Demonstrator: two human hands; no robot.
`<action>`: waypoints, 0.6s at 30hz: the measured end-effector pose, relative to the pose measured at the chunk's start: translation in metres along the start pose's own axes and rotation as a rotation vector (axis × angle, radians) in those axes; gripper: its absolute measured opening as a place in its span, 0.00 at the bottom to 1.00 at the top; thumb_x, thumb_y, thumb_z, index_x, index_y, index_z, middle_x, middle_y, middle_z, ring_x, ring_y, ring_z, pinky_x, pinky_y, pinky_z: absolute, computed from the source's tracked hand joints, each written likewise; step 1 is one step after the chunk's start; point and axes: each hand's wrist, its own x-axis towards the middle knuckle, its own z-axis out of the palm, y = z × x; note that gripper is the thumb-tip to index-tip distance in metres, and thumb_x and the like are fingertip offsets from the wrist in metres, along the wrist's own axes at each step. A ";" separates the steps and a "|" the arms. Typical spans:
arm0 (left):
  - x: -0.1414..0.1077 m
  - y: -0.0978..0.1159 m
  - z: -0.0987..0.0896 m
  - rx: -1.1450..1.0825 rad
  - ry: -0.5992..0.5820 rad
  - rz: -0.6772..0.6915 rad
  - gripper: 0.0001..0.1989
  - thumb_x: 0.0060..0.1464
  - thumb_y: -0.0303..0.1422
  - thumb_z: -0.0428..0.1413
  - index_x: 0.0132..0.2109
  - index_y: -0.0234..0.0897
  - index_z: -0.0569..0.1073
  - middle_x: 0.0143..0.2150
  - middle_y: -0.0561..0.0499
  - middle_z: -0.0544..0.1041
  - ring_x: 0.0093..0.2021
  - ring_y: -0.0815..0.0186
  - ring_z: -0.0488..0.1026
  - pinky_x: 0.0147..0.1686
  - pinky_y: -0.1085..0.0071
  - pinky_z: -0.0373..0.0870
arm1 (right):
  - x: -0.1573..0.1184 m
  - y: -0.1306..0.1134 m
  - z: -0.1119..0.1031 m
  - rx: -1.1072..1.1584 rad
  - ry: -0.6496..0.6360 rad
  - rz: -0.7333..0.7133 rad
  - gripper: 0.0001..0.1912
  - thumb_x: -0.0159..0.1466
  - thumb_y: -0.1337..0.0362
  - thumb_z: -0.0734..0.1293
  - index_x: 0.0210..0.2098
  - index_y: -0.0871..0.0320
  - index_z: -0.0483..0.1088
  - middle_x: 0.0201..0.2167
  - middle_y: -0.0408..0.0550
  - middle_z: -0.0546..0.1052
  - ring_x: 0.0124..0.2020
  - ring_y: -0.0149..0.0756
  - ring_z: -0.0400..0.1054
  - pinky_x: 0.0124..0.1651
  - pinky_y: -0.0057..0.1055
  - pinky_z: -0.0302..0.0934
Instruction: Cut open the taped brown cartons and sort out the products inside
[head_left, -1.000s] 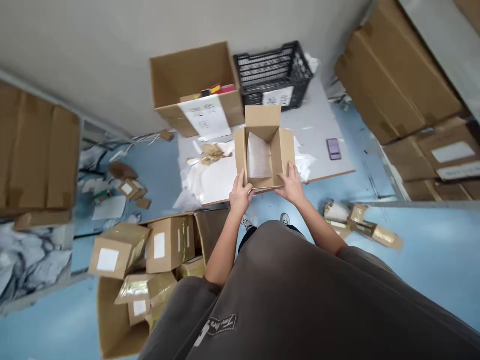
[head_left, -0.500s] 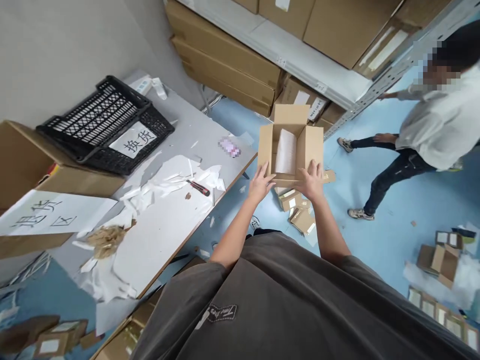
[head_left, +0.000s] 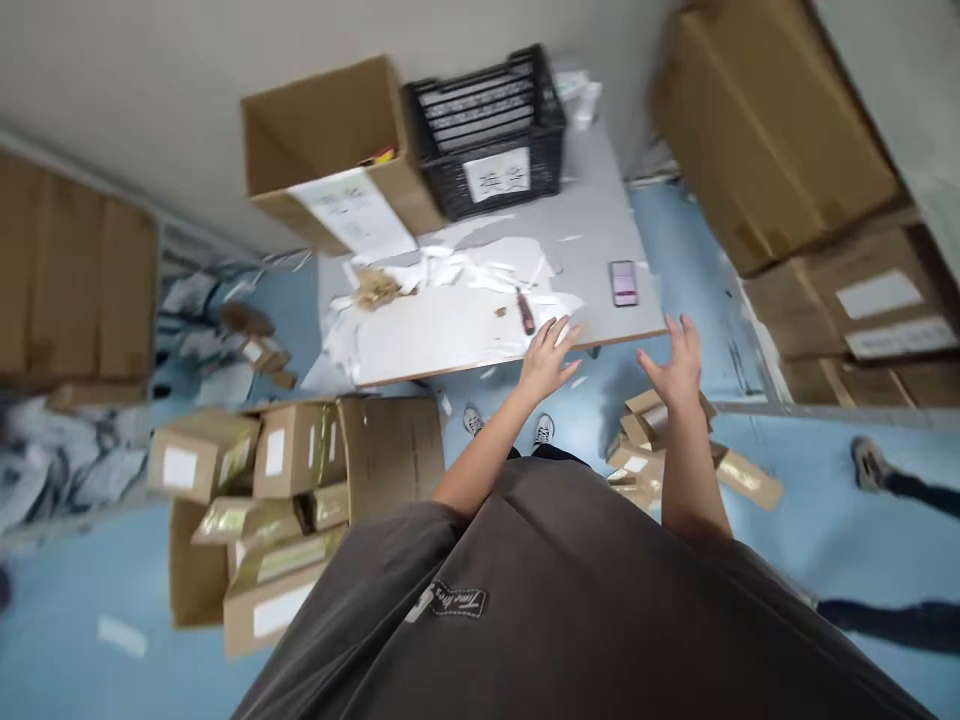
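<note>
My left hand [head_left: 550,362] is held over the near edge of the table [head_left: 450,345], fingers spread and nothing in it. Close by on the tabletop lies a red and black utility knife [head_left: 525,312]. My right hand [head_left: 677,362] is also empty, thumb and fingers apart, just off the table's right corner. A phone [head_left: 623,284] rests on the table between the two hands, further back. Below my right hand, an open cardboard box [head_left: 646,420] with something pale inside sits on a pile of cartons on the floor.
A black plastic crate [head_left: 487,135] and a large open carton [head_left: 322,140] stand at the table's back. Torn white paper [head_left: 457,268] litters the tabletop. A big box of parcels [head_left: 394,450] is at my left. Shelved cartons [head_left: 847,290] and a person's legs [head_left: 919,490] are at right.
Both hands have let go of the open cardboard box, which now seems to be down on the floor pile. My view has swung left to face the table.
</note>
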 end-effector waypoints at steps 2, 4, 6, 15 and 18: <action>-0.029 -0.030 -0.026 0.034 0.085 -0.136 0.34 0.69 0.39 0.60 0.78 0.45 0.64 0.80 0.40 0.62 0.81 0.44 0.55 0.78 0.45 0.58 | 0.038 -0.033 0.027 0.038 -0.049 -0.141 0.43 0.69 0.47 0.68 0.78 0.55 0.58 0.79 0.64 0.56 0.78 0.64 0.53 0.76 0.66 0.53; -0.064 -0.054 -0.053 0.066 0.167 -0.274 0.35 0.69 0.38 0.60 0.78 0.45 0.64 0.80 0.40 0.62 0.81 0.44 0.55 0.78 0.45 0.58 | 0.067 -0.074 0.055 0.078 -0.098 -0.268 0.43 0.69 0.47 0.68 0.78 0.55 0.58 0.79 0.64 0.56 0.78 0.65 0.53 0.76 0.67 0.52; -0.106 -0.075 -0.079 0.099 0.244 -0.412 0.36 0.68 0.38 0.61 0.79 0.45 0.63 0.80 0.40 0.62 0.80 0.44 0.56 0.78 0.44 0.58 | 0.084 -0.122 0.083 0.123 -0.157 -0.389 0.43 0.68 0.47 0.69 0.78 0.55 0.59 0.78 0.64 0.57 0.78 0.65 0.53 0.76 0.67 0.51; -0.345 -0.129 -0.159 0.185 0.559 -1.067 0.42 0.63 0.37 0.66 0.79 0.45 0.62 0.83 0.41 0.55 0.81 0.40 0.52 0.77 0.40 0.57 | 0.029 -0.379 0.202 0.231 -0.489 -0.906 0.43 0.69 0.48 0.69 0.79 0.53 0.58 0.79 0.63 0.55 0.78 0.63 0.52 0.76 0.65 0.55; -0.428 -0.133 -0.179 0.175 0.625 -1.232 0.43 0.62 0.35 0.68 0.79 0.45 0.61 0.84 0.40 0.52 0.82 0.38 0.49 0.78 0.39 0.55 | -0.017 -0.462 0.230 0.250 -0.592 -1.053 0.43 0.70 0.49 0.69 0.79 0.53 0.57 0.80 0.63 0.54 0.79 0.63 0.50 0.76 0.65 0.54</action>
